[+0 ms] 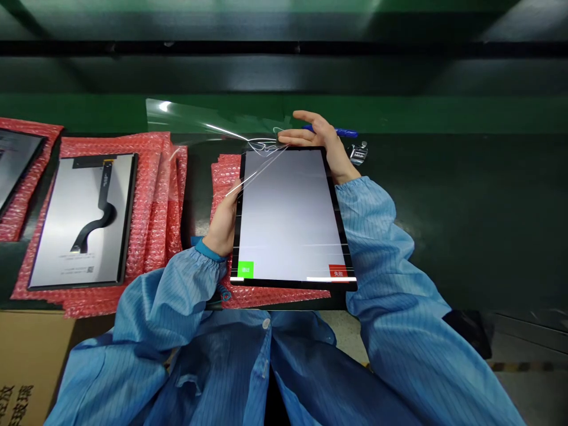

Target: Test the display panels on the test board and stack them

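A tablet (290, 213) with a lit, pale screen is tilted up in front of me, a green box at its lower left corner and a red one at its lower right. My left hand (223, 223) is wrapped round its left edge. At the top edge is my right hand (317, 137), fingers apart, its fingertips at the creased end of a clear film (199, 122). That film stretches up and left from the tablet's top edge. Whether the right fingers pinch it is hard to tell. Red bubble wrap (225, 171) lies under the tablet.
On the left, a display panel (84, 207) with a black flex cable rests on stacked red bubble wrap (151, 236). Another panel (15, 157) is at the far left. A blue pen (346, 132) and a small metal device (357, 154) lie beyond my right wrist. A cardboard box (33, 349) stands lower left.
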Motion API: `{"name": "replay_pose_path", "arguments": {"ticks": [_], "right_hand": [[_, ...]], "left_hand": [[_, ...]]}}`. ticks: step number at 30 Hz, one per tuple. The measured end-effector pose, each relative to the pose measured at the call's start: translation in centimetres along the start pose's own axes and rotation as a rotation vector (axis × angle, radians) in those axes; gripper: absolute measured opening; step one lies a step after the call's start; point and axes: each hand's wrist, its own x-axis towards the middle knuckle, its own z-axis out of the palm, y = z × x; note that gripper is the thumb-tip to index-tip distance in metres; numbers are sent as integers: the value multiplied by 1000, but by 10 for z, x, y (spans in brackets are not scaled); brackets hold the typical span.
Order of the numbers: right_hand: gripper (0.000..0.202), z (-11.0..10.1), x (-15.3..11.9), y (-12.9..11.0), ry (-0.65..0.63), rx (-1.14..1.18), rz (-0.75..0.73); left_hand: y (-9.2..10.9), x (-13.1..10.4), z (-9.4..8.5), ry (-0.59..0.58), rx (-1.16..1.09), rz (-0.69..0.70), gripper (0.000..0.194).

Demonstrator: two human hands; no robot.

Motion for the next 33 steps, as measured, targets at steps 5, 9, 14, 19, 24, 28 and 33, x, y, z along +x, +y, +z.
{"name": "replay_pose_path", "arguments": {"ticks": [5,9,14,19,24,28,33], "right_hand": [[56,1,0,0,-11,12,-2],[46,3,-3,-2,-9,10,-9],[54,2,-1,1,4,-14,14],[54,2,-1,0,-3,-33,44],[47,3,0,3,79,9,25],[48,-2,3,-1,236,26,-68],[20,10,-19,-59,436,-193,-400]], "left_hand": [[4,-5,3,-44,-4,-124,26],[6,-8,6,-39,-10,-161,29],[5,-7,5,-34,-6,-159,31],[3,-4,2,-27,21,-87,30],[6,-6,4,-47,-4,-154,30],[7,-6,4,-80,-33,-166,35],[7,-4,3,-118,-93,-143,39]]}}
